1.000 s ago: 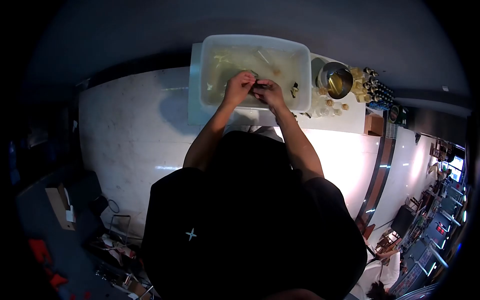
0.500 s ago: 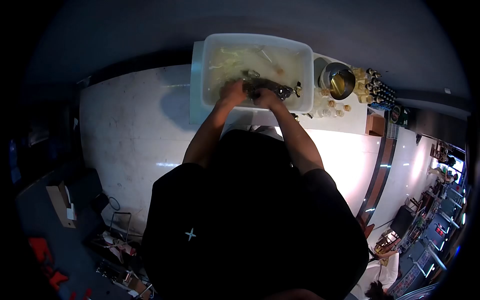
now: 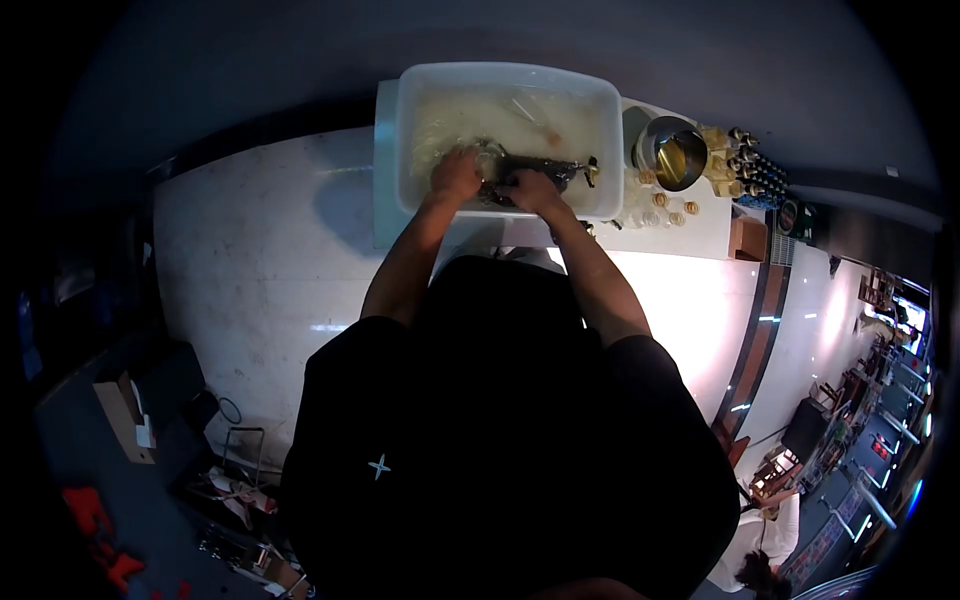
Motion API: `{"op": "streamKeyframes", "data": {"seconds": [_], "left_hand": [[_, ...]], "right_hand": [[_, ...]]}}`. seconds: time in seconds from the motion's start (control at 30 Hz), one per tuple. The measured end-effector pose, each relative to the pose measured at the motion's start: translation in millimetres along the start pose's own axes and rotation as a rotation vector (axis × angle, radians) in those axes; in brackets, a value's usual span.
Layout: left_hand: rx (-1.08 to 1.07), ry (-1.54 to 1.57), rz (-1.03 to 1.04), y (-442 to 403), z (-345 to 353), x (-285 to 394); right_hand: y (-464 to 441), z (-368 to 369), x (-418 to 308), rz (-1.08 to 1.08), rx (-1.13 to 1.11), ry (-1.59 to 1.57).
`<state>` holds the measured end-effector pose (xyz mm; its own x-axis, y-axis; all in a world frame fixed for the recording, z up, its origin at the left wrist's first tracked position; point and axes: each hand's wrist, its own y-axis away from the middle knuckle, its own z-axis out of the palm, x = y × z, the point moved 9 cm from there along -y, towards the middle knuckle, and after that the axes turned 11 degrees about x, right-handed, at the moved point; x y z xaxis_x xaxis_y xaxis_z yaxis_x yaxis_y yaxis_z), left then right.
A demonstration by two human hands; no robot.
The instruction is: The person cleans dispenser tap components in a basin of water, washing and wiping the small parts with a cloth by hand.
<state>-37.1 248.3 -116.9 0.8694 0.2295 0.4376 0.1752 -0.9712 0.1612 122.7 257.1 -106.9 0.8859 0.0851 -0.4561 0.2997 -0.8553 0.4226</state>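
Note:
A large translucent white tub (image 3: 611, 150) holds cloudy water. My left hand (image 3: 457, 174) reaches into its near part, fingers pointing down at the water, their tips hard to make out. Just to its right, my right hand (image 3: 531, 190) is closed at the edge of a dark, shiny object (image 3: 550, 172) in the water; what its fingers hold is hidden. A clear glass-like piece (image 3: 524, 110) floats near the tub's far side. At the right inside the tub is a small dark and yellowish item (image 3: 591, 172).
Right of the tub stand a round metal bowl (image 3: 672, 153), several small jars with tan tops (image 3: 660, 200) and many dark-capped bottles (image 3: 765, 180). A brown cardboard box (image 3: 748, 240) sits at the table's right end. Someone in white (image 3: 765, 540) is at the lower right.
Both hands have gone from meeting above the tub to lower in the water, now slightly apart. The dark object has spread out beneath them, and the splashing has eased.

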Motion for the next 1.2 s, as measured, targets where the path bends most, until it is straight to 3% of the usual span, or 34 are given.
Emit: {"op": "streamKeyframes", "data": {"seconds": [0.2, 0.3, 0.4, 0.5, 0.6, 0.83, 0.97, 1.03, 1.13, 1.2], "left_hand": [[0.110, -0.023, -0.008, -8, 3, -11], [-0.026, -0.042, -0.067, 0, -3, -4], [-0.066, 0.113, 0.044, -8, 19, -5], [0.036, 0.312, 0.192, -10, 24, 3], [-0.215, 0.415, 0.145, 4, 17, 21], [-0.351, 0.435, 0.205, 3, 54, 14], [-0.309, 0.356, 0.277, 1, 54, 17], [-0.326, 0.315, 0.301, 6, 49, 21], [-0.470, 0.393, 0.125, 10, 62, 10], [-0.409, 0.326, 0.210, 9, 56, 14]], "right_hand": [[18, -24, -8, -0.104, 0.124, -0.146], [35, -38, -5, -0.134, 0.192, -0.103], [37, -49, 12, -0.131, 0.307, -0.159], [38, -75, 33, -0.047, 0.398, -0.216], [49, -111, 43, -0.009, 0.534, -0.221], [48, -114, 76, 0.076, 0.515, -0.475], [45, -94, 79, 0.037, 0.487, -0.606], [50, -91, 72, -0.003, 0.503, -0.503], [62, -85, 63, 0.005, 0.520, -0.172], [75, -85, 48, 0.079, 0.464, 0.074]]}}
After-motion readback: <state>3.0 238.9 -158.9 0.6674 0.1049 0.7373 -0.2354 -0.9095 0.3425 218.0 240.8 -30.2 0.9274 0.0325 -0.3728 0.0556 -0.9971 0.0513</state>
